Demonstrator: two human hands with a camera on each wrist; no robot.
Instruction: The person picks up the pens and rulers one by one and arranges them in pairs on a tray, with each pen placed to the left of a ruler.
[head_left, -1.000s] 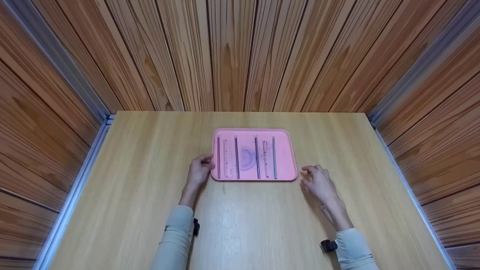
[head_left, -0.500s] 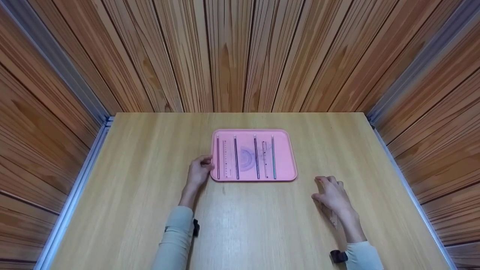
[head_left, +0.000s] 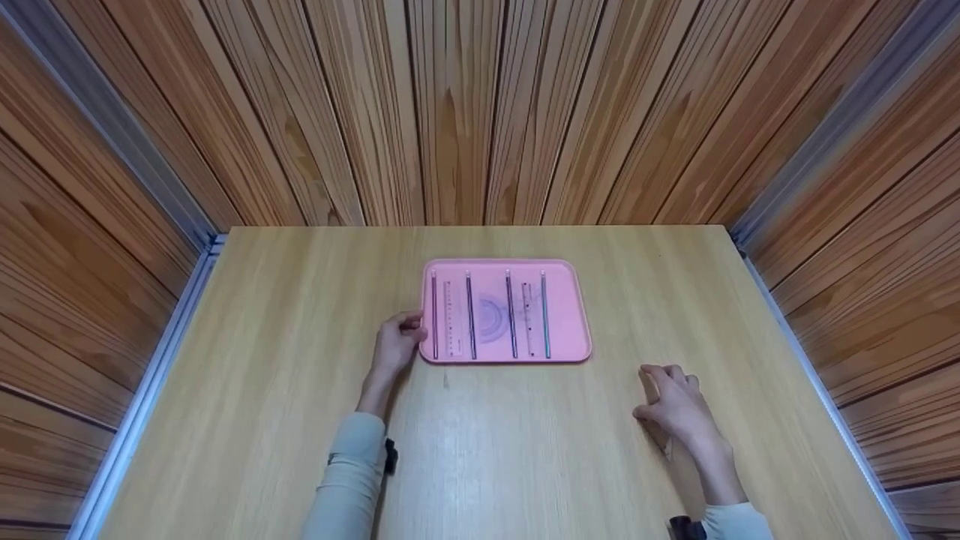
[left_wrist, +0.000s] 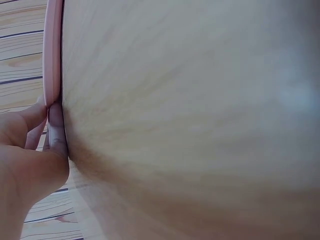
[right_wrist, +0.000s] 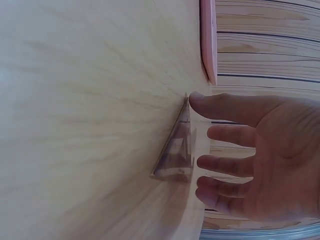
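Note:
A pink tray (head_left: 571,319) lies on the wooden table. On it several pencils (head_left: 471,315) stand in upright rows with two clear rulers (head_left: 453,319) and a bluish clear protractor (head_left: 491,322). My left hand (head_left: 395,345) pinches the tray's left rim between thumb and fingers; the tray edge (left_wrist: 52,55) shows close up in the left wrist view. Right of the tray, my right hand (head_left: 681,409) hovers low over the table, fingers spread and loosely bent. Beneath it is a clear set square (right_wrist: 175,152), its tip close to the thumb; contact is unclear.
The tabletop (head_left: 510,450) spreads in front of the tray and to both sides. Wood-panelled walls (head_left: 457,112) rise behind and at the sides, with metal rails (head_left: 142,397) along the table's side edges.
My right hand has moved away from the tray, toward the right and nearer to me, over the set square. The left hand and the tray stay where they were.

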